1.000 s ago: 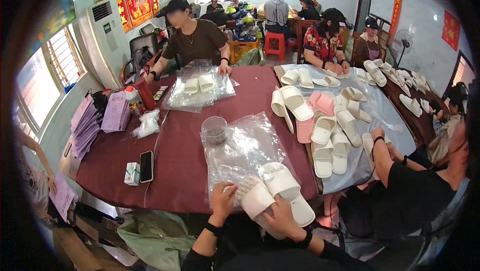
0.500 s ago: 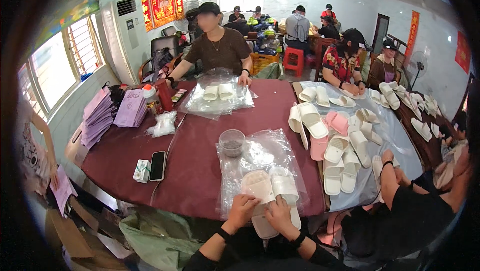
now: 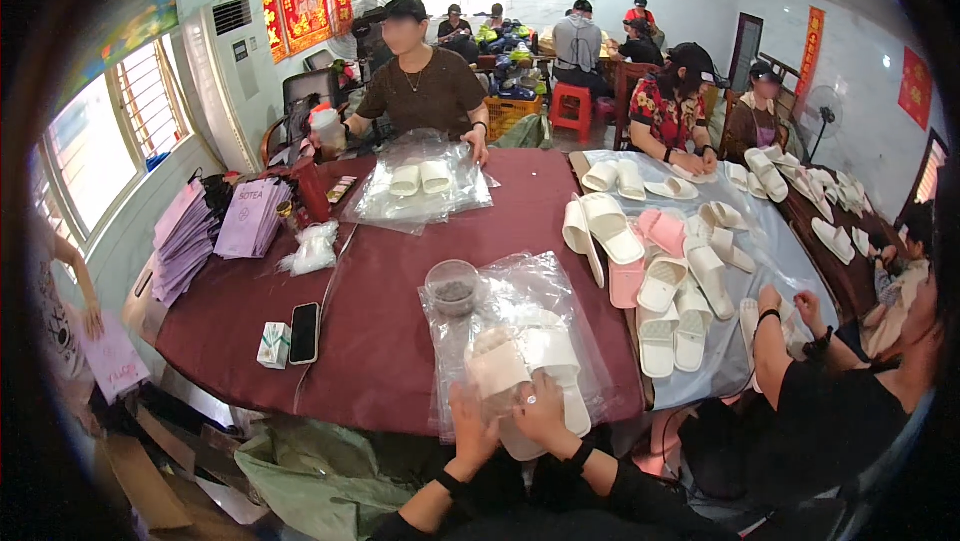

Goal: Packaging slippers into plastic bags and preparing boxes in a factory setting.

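A pair of white slippers (image 3: 520, 361) lies sole to sole at the near edge of the dark red table (image 3: 380, 341), on a stack of clear plastic bags (image 3: 540, 296). My left hand (image 3: 470, 421) grips the near end of the left slipper. My right hand (image 3: 540, 406) presses on the near end of the right slipper. Both wrists wear dark bands. A clear plastic layer seems to cover part of the slippers.
A small bowl of dark bits (image 3: 452, 287) stands just beyond the bags. A phone (image 3: 304, 332) and small box (image 3: 272, 344) lie to the left. A heap of white and pink slippers (image 3: 660, 261) fills the right side. Other people sit around the table.
The slippers have been drawn closer together and nearer the table edge under my hands. The view has tilted, showing more of the room.
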`<state>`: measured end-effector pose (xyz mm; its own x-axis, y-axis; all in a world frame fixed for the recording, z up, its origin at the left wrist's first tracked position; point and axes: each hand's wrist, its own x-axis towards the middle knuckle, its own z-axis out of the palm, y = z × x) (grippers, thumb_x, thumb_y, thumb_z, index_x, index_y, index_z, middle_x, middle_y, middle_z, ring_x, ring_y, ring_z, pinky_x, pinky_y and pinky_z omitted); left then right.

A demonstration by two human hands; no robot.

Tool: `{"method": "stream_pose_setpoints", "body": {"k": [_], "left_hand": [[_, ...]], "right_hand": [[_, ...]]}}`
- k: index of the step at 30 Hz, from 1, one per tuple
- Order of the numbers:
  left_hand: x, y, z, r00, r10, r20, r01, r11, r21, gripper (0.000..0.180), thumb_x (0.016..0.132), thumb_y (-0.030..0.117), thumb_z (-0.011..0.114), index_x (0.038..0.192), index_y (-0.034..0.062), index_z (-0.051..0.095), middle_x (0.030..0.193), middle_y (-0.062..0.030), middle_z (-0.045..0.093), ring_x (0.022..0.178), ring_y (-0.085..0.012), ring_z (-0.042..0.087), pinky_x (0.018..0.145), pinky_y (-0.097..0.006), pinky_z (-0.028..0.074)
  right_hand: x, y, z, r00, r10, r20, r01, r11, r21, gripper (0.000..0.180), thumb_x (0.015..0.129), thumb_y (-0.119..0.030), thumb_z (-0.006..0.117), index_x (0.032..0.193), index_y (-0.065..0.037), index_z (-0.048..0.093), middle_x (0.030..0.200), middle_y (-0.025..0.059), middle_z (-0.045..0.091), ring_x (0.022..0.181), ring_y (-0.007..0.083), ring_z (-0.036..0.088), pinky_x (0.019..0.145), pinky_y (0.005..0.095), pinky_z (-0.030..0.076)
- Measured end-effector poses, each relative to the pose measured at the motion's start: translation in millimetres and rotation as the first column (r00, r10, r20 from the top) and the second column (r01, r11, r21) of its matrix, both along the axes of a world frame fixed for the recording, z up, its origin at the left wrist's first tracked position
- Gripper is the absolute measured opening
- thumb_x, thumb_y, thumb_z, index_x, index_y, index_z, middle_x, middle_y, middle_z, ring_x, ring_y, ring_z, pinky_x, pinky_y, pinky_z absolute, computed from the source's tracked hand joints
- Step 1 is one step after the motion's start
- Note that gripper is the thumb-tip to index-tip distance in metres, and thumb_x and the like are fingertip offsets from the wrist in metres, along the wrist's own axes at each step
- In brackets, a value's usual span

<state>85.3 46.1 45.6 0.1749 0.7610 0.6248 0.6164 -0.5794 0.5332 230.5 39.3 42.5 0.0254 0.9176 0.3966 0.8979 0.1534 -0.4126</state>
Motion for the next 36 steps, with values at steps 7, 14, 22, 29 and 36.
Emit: {"method": "stream_pose_setpoints", "body": {"k": [7,14,22,29,36], "left_hand": [[-16,14,-34,0.984,-0.093,0.151,0.147,0.905,-0.398,0.053,0.076,-0.008,0.045,0.129,-0.0021,0.041,0.119,-0.0266,0.049,0.109,-0.0427,0.046,0.095,-0.044,0.038],[-15,8,-32,0.985,-0.11,0.132,0.154,0.909,-0.387,0.056,0.074,-0.007,0.048,0.129,-0.0014,0.041,0.116,-0.0221,0.049,0.104,-0.0386,0.05,0.091,-0.041,0.04],[-19,3,-35,0.976,-0.085,0.201,0.172,0.866,-0.47,0.057,0.077,-0.003,0.054,0.132,0.0044,0.041,0.108,-0.0177,0.047,0.097,-0.0339,0.05,0.083,-0.038,0.043],[-21,8,-41,0.984,-0.098,0.146,0.152,0.89,-0.43,0.062,0.077,-0.002,0.057,0.135,0.0057,0.037,0.106,-0.0187,0.045,0.098,-0.034,0.049,0.084,-0.038,0.043],[-26,5,-31,0.936,-0.349,-0.046,0.317,0.892,-0.323,0.088,0.069,0.014,0.076,0.141,0.0063,0.025,0.121,-0.0266,0.04,0.108,-0.0404,0.046,0.095,-0.042,0.038]], "right_hand": [[-14,32,-3,0.983,-0.109,0.151,0.102,0.994,0.048,0.036,0.072,-0.022,0.061,0.098,0.002,0.057,0.111,0.0261,0.049,0.099,0.0399,0.047,0.082,0.0526,0.038],[2,50,-22,0.992,-0.088,0.093,0.091,0.996,-0.025,0.046,0.078,-0.024,0.059,0.112,0.006,0.053,0.125,0.0297,0.039,0.108,0.0432,0.045,0.088,0.0492,0.039],[41,-43,10,0.943,-0.047,-0.329,-0.052,0.957,-0.286,0.05,0.076,-0.018,0.065,0.122,-0.004,0.049,0.115,0.0243,0.052,0.104,0.0399,0.052,0.087,0.0437,0.042],[61,-32,34,0.988,-0.121,0.092,0.099,0.972,0.215,0.064,0.066,-0.021,0.073,0.124,-0.01,0.049,0.119,0.02,0.048,0.108,0.0377,0.046,0.087,0.0473,0.037],[85,-12,3,0.954,-0.159,0.253,0.15,0.987,0.055,0.044,0.067,-0.011,0.061,0.11,-0.006,0.057,0.122,0.015,0.051,0.11,0.0342,0.047,0.087,0.0473,0.037]]}}
